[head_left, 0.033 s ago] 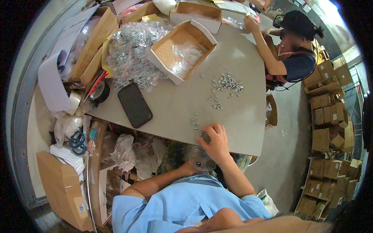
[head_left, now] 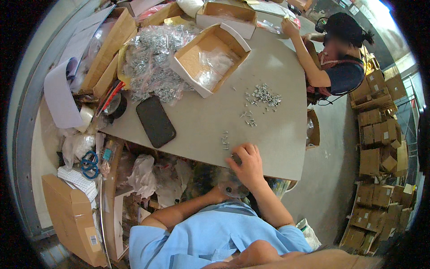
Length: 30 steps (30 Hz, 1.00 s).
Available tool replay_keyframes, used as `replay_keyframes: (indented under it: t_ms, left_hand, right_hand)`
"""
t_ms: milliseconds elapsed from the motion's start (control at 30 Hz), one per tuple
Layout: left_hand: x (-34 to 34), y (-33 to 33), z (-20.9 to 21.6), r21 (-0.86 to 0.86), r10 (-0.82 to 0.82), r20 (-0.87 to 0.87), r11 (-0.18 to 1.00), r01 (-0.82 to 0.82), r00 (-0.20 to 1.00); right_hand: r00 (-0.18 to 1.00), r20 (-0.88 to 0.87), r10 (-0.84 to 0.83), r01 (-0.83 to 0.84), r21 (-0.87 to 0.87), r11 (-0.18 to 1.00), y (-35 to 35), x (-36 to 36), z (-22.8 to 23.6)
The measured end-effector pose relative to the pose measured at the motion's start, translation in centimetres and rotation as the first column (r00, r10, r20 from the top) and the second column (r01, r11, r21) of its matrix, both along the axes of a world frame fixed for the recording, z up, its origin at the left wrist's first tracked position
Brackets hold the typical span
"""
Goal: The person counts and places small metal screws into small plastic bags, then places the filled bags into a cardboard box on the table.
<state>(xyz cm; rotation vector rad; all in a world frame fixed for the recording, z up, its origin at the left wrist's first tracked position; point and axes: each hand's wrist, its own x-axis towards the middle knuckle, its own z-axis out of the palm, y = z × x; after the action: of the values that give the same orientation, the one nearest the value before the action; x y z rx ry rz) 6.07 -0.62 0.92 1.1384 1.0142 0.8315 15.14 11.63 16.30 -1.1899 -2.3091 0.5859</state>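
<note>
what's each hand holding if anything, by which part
Left hand apparently holds a clear plastic item by its left side; for the right hand, can't tell.

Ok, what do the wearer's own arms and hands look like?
Short light-blue sleeves, forearms bare below. The right hand is ungloved, with no visible watch or bracelet; the left hand is partly hidden.
</note>
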Motion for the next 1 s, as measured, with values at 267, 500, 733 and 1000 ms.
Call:
replay_keyframes:
  t_ms: [267, 500, 733, 1000]
  left_hand:
    - [0.7, -0.2, 1.0, 0.082, 0.160, 0.041, 0.983, -0.163, 0.986]
    - [0.0, 0.1, 1.0, -0.022, 0.007, -0.105, 1.000, -0.009, 0.994]
    - [0.2, -0.2, 0.7, 0.066, 0.084, -0.172, 0.995, -0.074, 0.982]
    - [0.1, -0.1, -0.5, 0.134, 0.031, -0.096, 0.991, -0.018, 0.995]
  right_hand:
    - [0.981, 0.056, 0.187, -0.172, -0.209, 0.963, -2.3, 1.9, -0.2]
    - [0.994, -0.109, 0.022, -0.027, -0.043, 0.999, 0.8, -1.8, 0.8]
    - [0.995, -0.035, 0.094, -0.093, 0.026, 0.995, 1.2, -1.8, -1.5]
    - [0.998, -0.048, 0.027, -0.022, 0.103, 0.994, 0.6, -2.0, -0.3]
